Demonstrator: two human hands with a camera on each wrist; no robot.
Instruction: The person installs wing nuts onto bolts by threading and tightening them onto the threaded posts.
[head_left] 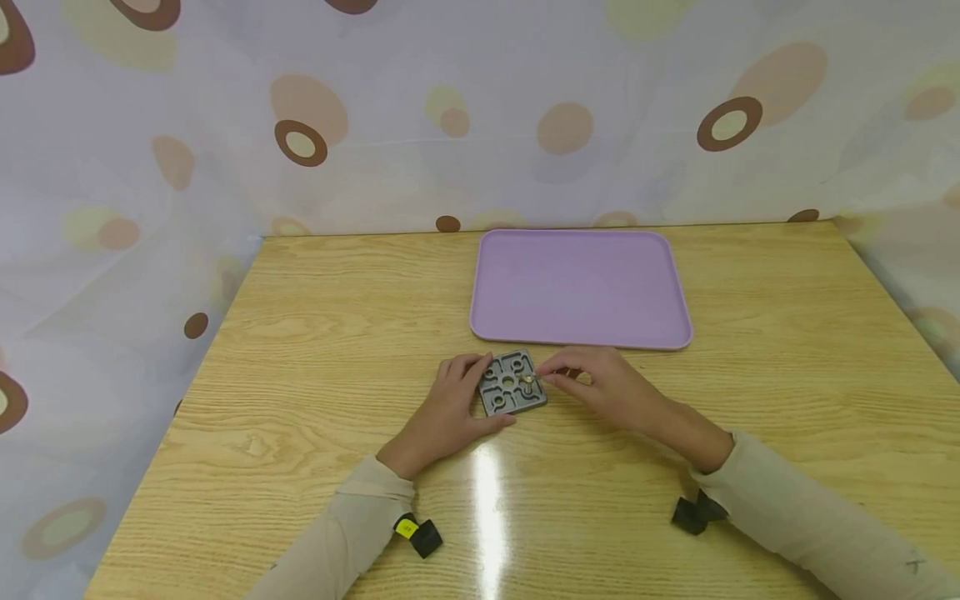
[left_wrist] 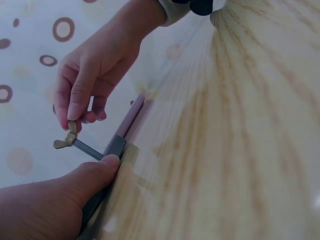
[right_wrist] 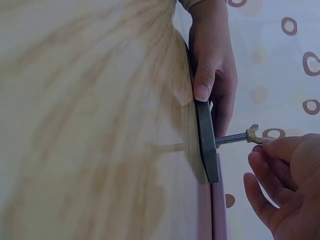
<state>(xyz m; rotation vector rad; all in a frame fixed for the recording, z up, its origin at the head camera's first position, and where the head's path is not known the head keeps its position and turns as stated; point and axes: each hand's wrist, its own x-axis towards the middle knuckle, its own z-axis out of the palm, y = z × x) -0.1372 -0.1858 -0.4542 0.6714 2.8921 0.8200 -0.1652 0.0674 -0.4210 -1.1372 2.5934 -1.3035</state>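
Note:
A square grey metal plate with several round holes and recessed channels lies on the wooden table. My left hand grips it from the left, thumb along the near edge and fingers at the far left side. From the plate's right part a threaded bolt stands upright. On its top end sits a brass wing nut, well above the plate. My right hand pinches one wing of that nut between thumb and forefinger, its other fingers loosely curled.
Just behind the plate lies a lilac tray with a raised rim, bare inside. The wooden table ends at a patterned cloth at the back and sides. Dark wrist straps hang below both sleeves.

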